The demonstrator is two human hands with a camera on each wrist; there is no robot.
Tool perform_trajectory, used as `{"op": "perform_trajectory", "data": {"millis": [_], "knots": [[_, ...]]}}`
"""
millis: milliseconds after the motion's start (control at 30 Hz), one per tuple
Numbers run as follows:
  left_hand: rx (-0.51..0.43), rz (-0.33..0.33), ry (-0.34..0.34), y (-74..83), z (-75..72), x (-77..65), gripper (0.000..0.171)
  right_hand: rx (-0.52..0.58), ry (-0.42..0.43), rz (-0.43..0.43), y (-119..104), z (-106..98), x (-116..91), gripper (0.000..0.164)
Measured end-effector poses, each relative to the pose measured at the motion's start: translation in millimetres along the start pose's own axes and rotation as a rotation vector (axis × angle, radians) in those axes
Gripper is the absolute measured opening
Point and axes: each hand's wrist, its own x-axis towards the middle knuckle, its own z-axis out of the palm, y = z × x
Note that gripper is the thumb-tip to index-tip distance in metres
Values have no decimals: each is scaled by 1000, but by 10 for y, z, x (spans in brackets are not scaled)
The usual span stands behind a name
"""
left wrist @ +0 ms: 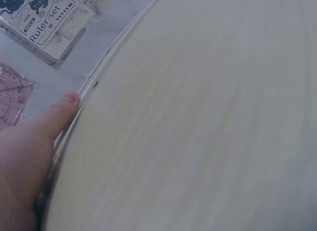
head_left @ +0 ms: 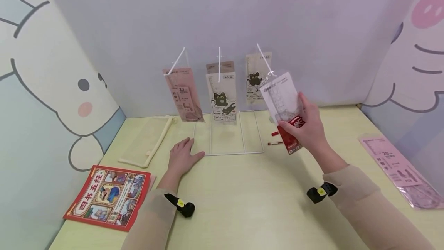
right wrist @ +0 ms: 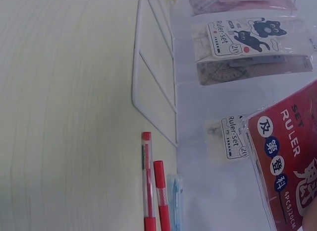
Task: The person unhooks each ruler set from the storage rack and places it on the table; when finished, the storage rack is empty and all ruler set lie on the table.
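Observation:
My right hand [head_left: 308,124] grips the lower part of a red-and-white ruler set packet [head_left: 277,92], thumb across its front. The packet tilts, its top at the front tip of the right white hook [head_left: 264,58]; whether the hook passes through its hole, I cannot tell. Behind it on that hook hangs a beige cat-print ruler set [head_left: 254,76]. Similar cat-print packets [head_left: 220,95] hang from the middle hook, and a pink ruler packet [head_left: 184,95] from the left one. My left hand [head_left: 181,156] lies at the front left corner of the white wire rack base [head_left: 227,154], thumb touching the wire.
Beside the base on the right lie a red-capped pen [right wrist: 148,181], a red marker [right wrist: 162,196] and a light blue pen [right wrist: 175,201]. Left stand-by items are a mesh zip pouch [head_left: 145,142] and a red comic-style book [head_left: 107,198]. Another pink ruler packet [head_left: 392,161] lies far right.

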Motion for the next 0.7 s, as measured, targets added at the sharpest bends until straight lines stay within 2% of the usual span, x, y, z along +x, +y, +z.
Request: {"op": "perform_trajectory", "data": {"millis": [367,700], "knots": [[12,8,9,-10,20,11,78,-25,46,-51,-19,-48,-54,95],[14,9,13,-16,28,13,79,15,95,-113,-35,-65,-74,96]]}}
